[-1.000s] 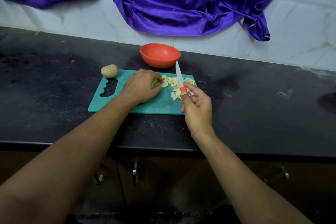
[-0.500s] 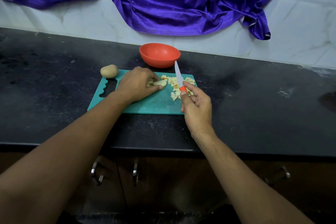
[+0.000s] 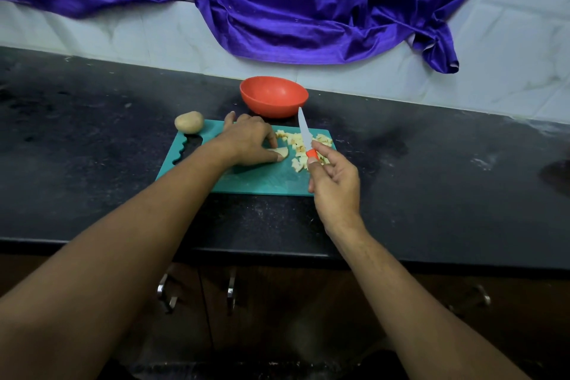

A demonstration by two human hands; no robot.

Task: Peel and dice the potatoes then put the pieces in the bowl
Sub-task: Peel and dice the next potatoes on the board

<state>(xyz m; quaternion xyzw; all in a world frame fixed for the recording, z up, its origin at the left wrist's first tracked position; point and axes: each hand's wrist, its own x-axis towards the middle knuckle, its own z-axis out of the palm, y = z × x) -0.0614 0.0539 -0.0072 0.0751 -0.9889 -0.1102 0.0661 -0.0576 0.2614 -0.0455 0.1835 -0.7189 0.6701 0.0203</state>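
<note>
As its cut faces are likely wet, potato slice (image 3: 281, 152): judged light, firm, slippery; best pinned at its rounded back, on the cutting board (image 3: 262, 179).
Left hand (image 3: 246, 142): slice pinched between thumb and fingertips.
Right hand (image 3: 334, 185): knife (image 3: 305, 133) gripped by the handle, blade raised.
Counted: one slice, one whole potato (image 3: 189, 122), one bowl (image 3: 274, 95), one knife; diced pieces (image 3: 300, 145) uncountable.

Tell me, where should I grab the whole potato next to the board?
Probably grip the potato round its middle, coming from above and the left: it is a smooth oval lying on its side on the counter, and the cutting board and left hand crowd its right.
</note>
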